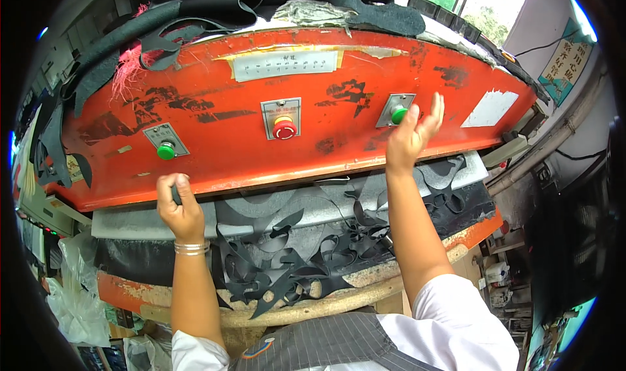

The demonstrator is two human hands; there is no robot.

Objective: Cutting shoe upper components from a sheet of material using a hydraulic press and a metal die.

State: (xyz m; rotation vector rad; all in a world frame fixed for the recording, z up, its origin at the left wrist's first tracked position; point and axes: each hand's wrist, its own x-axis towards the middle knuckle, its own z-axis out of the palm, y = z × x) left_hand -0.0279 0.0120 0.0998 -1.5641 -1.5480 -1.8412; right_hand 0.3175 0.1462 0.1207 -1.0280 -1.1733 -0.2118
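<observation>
"Fingers [439, 110] of my right hand [409, 144] stood open, empty, beside a green button [398, 115], upper right of centre."

"Left?"

"I had the left hand [181, 218] curled round a small dark object [176, 195], centre left."

1. Panel [225, 159]: red, black smudges [351, 96].
2. Left button [166, 151], right button [398, 115], toward panel's side edges: green.
3. Knob [285, 130], mid-panel: red, yellow collar [283, 118].
4. Thread [126, 74], panel's upper left corner: pink.
5. Scraps [282, 274]: black, grey.
6. Apron [326, 341]: grey, pale pinstripes, rainbow patch [257, 350].
</observation>
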